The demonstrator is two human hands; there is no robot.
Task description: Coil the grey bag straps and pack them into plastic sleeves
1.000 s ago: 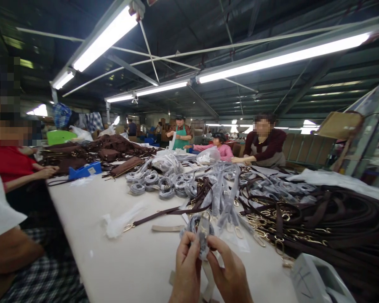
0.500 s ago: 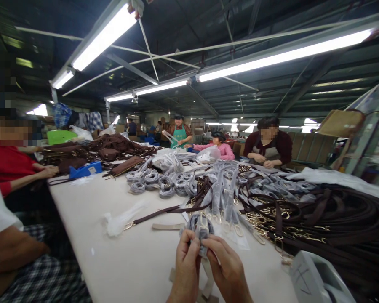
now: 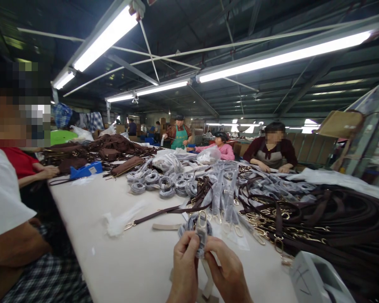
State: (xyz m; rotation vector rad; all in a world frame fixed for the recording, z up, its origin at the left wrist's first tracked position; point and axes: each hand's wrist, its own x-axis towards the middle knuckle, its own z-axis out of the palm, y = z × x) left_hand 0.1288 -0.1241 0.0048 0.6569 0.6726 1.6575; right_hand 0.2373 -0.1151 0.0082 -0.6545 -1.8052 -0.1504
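A coiled strap (image 3: 201,229) in clear plastic, its gold clasp upright at the top, is between my two hands over the near part of the table. My left hand (image 3: 185,263) pinches it from the left with the thumb on its front. At its right lower edge, the fingers of my right hand (image 3: 225,265) are closed on it. Under the hands lie pale beige strips (image 3: 208,288). Just beyond the coil are straps in plastic sleeves (image 3: 219,193) with gold rings, and a brown strap (image 3: 169,210) with a gold clasp.
Brown straps (image 3: 344,223) are heaped at the right, behind a grey tape dispenser (image 3: 318,280). Several wrapped coils (image 3: 166,187) sit mid-table. A blue dispenser (image 3: 86,169) and brown fabric pieces (image 3: 110,145) are at the far left. Co-workers sit or stand around the table (image 3: 91,227).
The coil tilts slightly and shows more of its clasp, while my right fingers have shifted slightly. At left, a person in white leans further into view. The person in maroon has moved their hands apart.
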